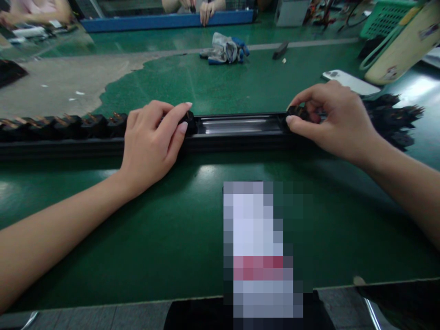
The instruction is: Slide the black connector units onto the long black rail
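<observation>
A long black channel (pixel 237 142) runs across the green table, with a bare shiny stretch between my hands. Seated along its left part is a row of black plastic parts with copper-coloured prongs (pixel 65 126). My left hand (pixel 151 137) rests over the channel, fingers closed on a black plastic part (pixel 189 120) at the end of that row. Between thumb and curled fingers, my right hand (pixel 330 119) pinches another black plastic part (pixel 297 112) at the channel's right portion; my fingers partly hide it. Several similar loose parts (pixel 392 119) are heaped beyond my right wrist.
A pixelated upright patch (pixel 257 229) covers the near table. Farther back lie grey-blue gloves (pixel 227 48), a small dark block (pixel 280 50) and a white phone-like object (pixel 350 81). A cream jug (pixel 405 46) and green basket (pixel 385 18) stand right. Other people's hands (pixel 207 11) are across the table.
</observation>
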{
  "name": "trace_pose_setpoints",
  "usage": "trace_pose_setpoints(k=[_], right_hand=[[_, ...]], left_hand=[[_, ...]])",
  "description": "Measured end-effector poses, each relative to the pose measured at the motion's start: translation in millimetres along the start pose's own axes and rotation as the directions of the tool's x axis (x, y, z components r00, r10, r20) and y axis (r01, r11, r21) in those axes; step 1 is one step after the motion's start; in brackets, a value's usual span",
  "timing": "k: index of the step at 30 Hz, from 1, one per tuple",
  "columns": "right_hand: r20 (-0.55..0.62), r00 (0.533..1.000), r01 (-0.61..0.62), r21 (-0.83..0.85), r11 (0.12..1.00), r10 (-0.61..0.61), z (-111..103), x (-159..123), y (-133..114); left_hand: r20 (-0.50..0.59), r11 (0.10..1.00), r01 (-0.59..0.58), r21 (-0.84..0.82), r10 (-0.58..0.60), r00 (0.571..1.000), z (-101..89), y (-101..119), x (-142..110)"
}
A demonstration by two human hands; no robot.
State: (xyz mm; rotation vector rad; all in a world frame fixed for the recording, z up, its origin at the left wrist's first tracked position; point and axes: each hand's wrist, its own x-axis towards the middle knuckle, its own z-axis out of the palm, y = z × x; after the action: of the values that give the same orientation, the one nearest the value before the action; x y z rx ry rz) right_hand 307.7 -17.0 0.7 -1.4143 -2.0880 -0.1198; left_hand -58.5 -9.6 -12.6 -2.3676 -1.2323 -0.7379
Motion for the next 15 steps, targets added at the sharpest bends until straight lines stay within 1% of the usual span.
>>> trace_pose_setpoints(k=[4, 11, 15], right_hand=[[-0.001, 1.0, 0.015, -0.012, 1.0, -0.015, 0.1, 0.1, 0.5], [-0.012, 1.0, -0.002, -0.007, 1.0, 0.002, -0.6, -0.7, 1.1], [-0.023, 1.0, -0.01, -0.019, 1.0, 0.009, -0.9, -1.4, 2.1]], left_hand=[[-0.006, 1.0, 0.002, 0.002, -0.002, 1.0, 0.3, 0.1, 0.1], [-0.011, 1.0, -0.016, 0.002, 0.016, 1.0, -0.3, -0.7, 0.2], [-0.006, 1.0, -0.001, 0.014, 0.001, 1.0, 0.0, -0.3, 0.3]])
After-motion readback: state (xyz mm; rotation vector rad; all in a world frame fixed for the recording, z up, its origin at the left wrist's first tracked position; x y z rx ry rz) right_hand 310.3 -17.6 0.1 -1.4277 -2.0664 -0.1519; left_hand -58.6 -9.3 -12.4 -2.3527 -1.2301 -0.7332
